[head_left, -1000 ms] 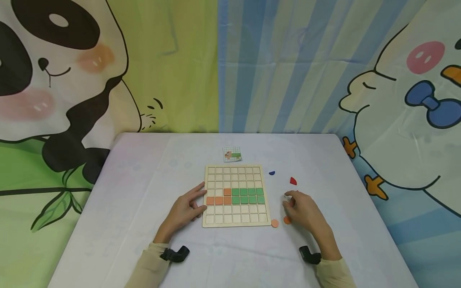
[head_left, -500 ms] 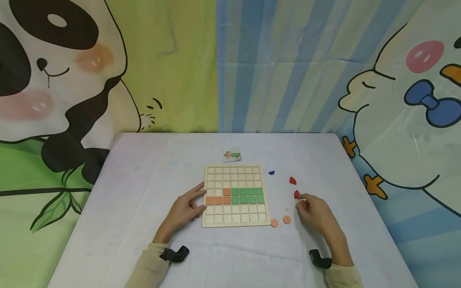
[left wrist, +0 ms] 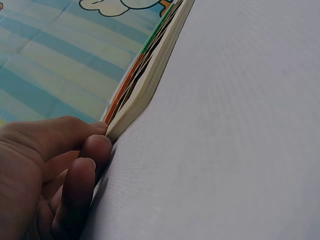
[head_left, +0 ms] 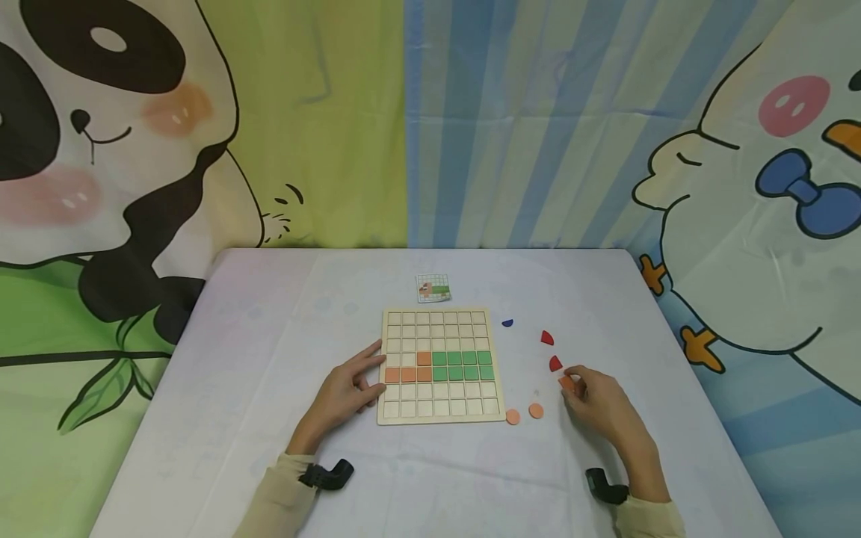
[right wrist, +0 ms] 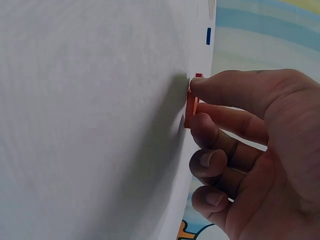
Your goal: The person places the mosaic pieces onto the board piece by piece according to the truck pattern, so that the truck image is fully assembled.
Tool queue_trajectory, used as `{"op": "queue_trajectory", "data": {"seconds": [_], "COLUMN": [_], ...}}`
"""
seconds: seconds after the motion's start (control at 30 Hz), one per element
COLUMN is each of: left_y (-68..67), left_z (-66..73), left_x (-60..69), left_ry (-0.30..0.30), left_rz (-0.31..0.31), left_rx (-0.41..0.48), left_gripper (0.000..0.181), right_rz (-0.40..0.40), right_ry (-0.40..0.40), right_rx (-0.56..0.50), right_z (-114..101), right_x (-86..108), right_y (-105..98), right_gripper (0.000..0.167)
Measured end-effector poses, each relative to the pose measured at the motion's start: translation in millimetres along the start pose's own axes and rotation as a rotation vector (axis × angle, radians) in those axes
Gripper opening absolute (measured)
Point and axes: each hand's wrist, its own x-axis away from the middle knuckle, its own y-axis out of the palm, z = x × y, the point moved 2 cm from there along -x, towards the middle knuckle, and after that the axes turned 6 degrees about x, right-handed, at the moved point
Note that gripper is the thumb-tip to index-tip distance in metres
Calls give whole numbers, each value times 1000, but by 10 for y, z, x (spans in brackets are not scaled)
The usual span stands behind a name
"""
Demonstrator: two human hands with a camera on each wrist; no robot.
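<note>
**Clearly, the board (head_left: 442, 390) lies to the left of the pinched orange piece (head_left: 566, 382)**

Right of centre in the head view, the right hand (head_left: 601, 400) pinches the orange piece between thumb and fingertips, and the piece pokes out leftward from them. The board sits mid-frame, well apart from it. Seen edge-on in the right wrist view, the piece has its long side running up and down the frame; whether it touches the table (head_left: 303, 299) cannot be told. The left hand (head_left: 341, 390), farther from the piece, touches the board's left edge, fingers spread.

Counted: one held piece; two red pieces (head_left: 554, 364), the lower just beside the right fingertips; two orange discs (head_left: 535, 411) near the board's lower right; one blue piece (head_left: 507, 323); one card (head_left: 433, 288) above the board; eight green squares (head_left: 455, 373) and four orange squares (head_left: 408, 375) in it.
</note>
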Motion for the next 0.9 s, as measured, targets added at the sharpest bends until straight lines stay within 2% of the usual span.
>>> {"op": "queue_trajectory", "data": {"seconds": [0.27, 0.9], "left_y": [-3, -3], "left_z": [16, 10], "left_x": [6, 6], "left_ry": [-9, 6], "left_rz": [1, 2], "left_rx": [-4, -8], "left_gripper": [64, 62], "right_rz": [-1, 13], "right_ry": [-34, -9], "right_rx": [0, -7], "right_z": [59, 82], "right_x": [41, 35], "right_y": [-27, 8], "right_gripper": [33, 31]}}
